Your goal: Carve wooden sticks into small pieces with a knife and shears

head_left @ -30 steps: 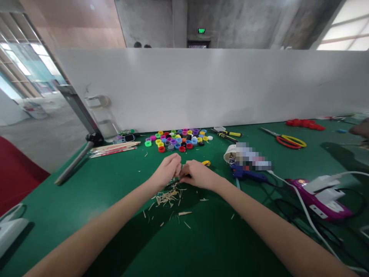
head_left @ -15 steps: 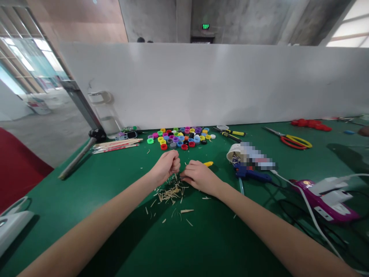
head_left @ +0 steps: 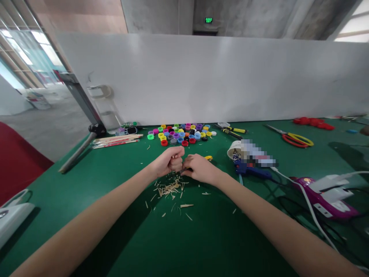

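In the head view, the left hand (head_left: 170, 161) is curled into a tight fist; whether anything is held inside cannot be told. By the bent fingers of the right hand (head_left: 199, 168), a yellow-handled tool (head_left: 208, 157) appears gripped, low over the table (head_left: 184, 246), perhaps for steadiness. From the hands, wood shavings (head_left: 170, 189) are gathered at six o'clock; bottle caps (head_left: 173, 141) are set at twelve, seemingly out of the way.

A smooth white upright panel (head_left: 216, 80) backs the glossy green surface (head_left: 184, 242); above it rises a bare grey concrete wall (head_left: 155, 17) with a lit green exit sign (head_left: 208, 20). Bright barred windows (head_left: 52, 52) stand at left, beyond a grey concrete floor (head_left: 67, 102).
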Tool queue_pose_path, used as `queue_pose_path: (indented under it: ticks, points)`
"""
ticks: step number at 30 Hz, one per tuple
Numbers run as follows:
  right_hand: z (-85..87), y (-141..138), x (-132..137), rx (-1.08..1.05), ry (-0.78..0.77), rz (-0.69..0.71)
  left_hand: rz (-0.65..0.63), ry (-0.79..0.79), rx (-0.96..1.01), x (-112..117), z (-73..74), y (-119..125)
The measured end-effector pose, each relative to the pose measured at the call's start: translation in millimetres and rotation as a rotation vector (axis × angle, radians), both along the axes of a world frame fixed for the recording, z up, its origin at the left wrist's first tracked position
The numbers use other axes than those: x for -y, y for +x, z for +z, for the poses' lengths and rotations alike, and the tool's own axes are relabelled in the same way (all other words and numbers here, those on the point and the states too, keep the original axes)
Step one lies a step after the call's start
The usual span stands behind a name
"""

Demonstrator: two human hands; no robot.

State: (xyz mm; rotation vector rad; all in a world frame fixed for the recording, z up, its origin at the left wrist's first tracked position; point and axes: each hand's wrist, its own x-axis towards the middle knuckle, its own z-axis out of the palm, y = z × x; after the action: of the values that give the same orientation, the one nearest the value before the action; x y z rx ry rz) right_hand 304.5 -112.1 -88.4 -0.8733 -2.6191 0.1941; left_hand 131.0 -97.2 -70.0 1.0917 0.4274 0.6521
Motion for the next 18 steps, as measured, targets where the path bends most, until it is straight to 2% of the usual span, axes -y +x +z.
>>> queue_pose_path:
  ticks: [4, 8, 11, 14, 18]
  points:
    - [2.0, -0.7, -3.7, 0.029, -0.043, -0.016, -0.025, 0.059, -0.046, 2.5, 2.0, 3.9]
    - [1.9, -1.7, -2.6, 0.042, -0.048, 0.002, 0.013, 0.082, -0.102, 5.6, 5.4, 5.6]
    - [1.5, -3.0, 3.4, 0.076, 0.001, -0.070, 0.047, 0.165, -0.144, 11.5, 6.1, 8.4]
    - [0.9, -4.0, 9.9, 0.085, 0.042, -0.117, 0.166, 0.222, -0.124, 16.3, 2.5, 9.4]
    - [-0.1, -3.7, 13.6, 0.031, 0.025, -0.062, 0.456, 0.047, -0.029, 9.6, -3.4, -1.0]
